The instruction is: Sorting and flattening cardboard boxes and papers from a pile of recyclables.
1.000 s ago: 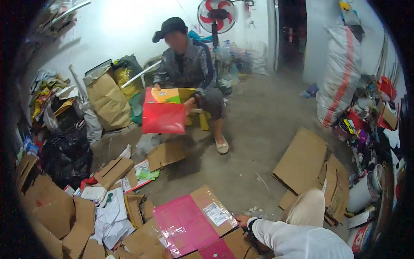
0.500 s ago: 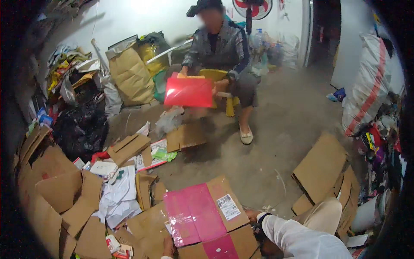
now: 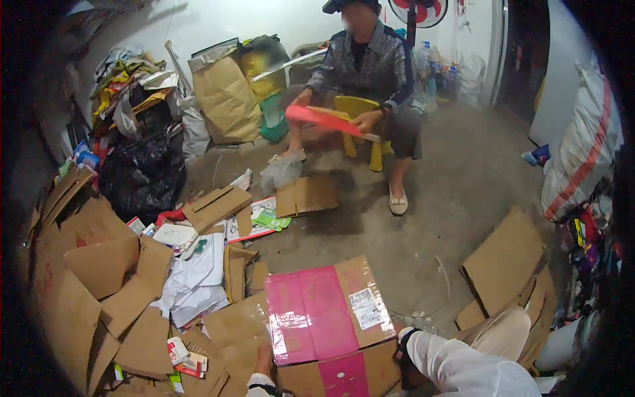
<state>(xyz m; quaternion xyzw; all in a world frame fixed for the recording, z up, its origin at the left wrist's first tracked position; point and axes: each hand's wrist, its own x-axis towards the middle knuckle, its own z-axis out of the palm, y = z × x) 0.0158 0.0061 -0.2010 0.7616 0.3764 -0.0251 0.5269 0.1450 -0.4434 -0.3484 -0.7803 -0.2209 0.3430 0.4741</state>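
Note:
A brown cardboard box [image 3: 364, 271] with wide pink tape [image 3: 321, 311] and a white label [image 3: 369, 309] stands right in front of me. My left hand [image 3: 264, 362] lies against its left side, fingers partly hidden by the box. At the right side my right hand [image 3: 400, 335] grips the box near its corner; most of it is hidden by the box and my white sleeve [image 3: 456, 354]. Flattened cardboard [image 3: 231, 331] lies beside my left hand. Across from me, a seated person [image 3: 364, 59] holds a flat red sheet or folder [image 3: 324, 119] in both hands.
White papers [image 3: 195, 271] and torn cardboard [image 3: 99, 264] pile up at the left, near a black plastic bag [image 3: 142, 178]. Folded cardboard [image 3: 506, 261] lies at the right, below a white sack [image 3: 582, 145] with a red stripe. A yellow stool [image 3: 376, 155] supports the seated person.
My view has swung slightly left, so the scene sits further right. The box stays between my hands. The other person's red sheet has tipped from upright to nearly flat.

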